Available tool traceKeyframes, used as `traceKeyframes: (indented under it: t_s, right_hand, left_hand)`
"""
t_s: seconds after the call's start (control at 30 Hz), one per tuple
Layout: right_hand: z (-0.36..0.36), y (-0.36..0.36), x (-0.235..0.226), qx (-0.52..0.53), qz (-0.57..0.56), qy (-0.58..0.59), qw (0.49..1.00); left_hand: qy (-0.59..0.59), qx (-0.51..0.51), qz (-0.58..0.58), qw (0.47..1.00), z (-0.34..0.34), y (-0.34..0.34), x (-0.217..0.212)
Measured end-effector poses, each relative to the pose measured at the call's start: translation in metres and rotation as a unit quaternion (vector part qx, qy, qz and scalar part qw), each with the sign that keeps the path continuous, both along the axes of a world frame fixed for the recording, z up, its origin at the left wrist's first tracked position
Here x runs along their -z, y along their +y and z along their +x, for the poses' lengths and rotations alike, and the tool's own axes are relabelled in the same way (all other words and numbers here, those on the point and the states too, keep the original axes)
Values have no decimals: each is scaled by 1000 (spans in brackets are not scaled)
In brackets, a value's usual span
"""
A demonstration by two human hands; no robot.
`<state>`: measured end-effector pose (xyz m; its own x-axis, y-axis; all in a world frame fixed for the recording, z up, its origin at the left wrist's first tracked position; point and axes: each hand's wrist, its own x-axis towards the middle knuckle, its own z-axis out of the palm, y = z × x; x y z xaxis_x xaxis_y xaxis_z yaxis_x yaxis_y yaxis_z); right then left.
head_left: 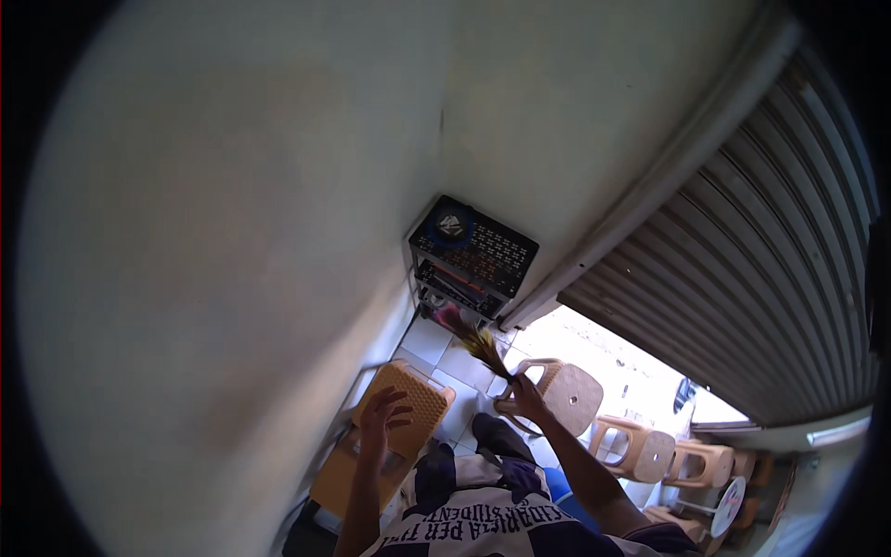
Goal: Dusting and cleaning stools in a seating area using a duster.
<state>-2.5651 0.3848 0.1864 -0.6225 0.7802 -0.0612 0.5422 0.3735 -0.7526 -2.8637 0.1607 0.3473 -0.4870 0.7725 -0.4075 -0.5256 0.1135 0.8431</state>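
My right hand [527,397] is closed round the handle end of a feather duster [480,345], which has yellow-green and dark strands and a pink tip. The duster points up and left, its tip in front of the lower part of a black rack [506,255]. My left hand [382,412] holds nothing, its fingers apart, above a tan woven-pattern plastic chair [408,395]. From this view I cannot tell whether that hand touches the chair. Beside my right hand stands a tan plastic stool [574,399].
A blue-rimmed round container [451,226] sits on the rack's top. Bare walls [232,232] meet behind it. A partly lowered roller shutter [742,251] hangs over a bright doorway at right. More tan stools [640,450] and a round white table or fan-like disc [729,508] stand lower right.
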Motion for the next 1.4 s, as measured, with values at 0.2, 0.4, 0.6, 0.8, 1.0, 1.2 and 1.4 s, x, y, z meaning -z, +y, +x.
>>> traceKeyframes:
  t_s: [0.2, 0.4, 0.6, 0.8, 1.0, 1.2, 1.4]
  right_hand:
    - [-66, 93, 84, -2, -84, -146, 986]
    - [-129, 157, 138, 16, 17, -85, 996]
    - [-203, 156, 146, -8, 90, -152, 984]
    - [-183, 218, 272, 119, 258, -128, 950]
    - [-179, 273, 261, -145, 129, -223, 955]
    - [-206, 205, 224, -113, 40, -50, 992]
    - [-175, 341, 336, -103, 343, -1, 934]
  left_hand:
    - [-28, -49, -47, 997, 24, 37, 40]
    - [-29, 1, -42, 999, 63, 78, 46]
    - [-40, -125, -120, 984, 92, 58, 69]
    - [-66, -134, -112, 982, 112, 92, 79]
    - [-55, -131, -102, 985, 114, 111, 78]
    - [-48, -169, -168, 970, 123, 78, 70]
    - [-85, -163, -115, 976, 134, 105, 70]
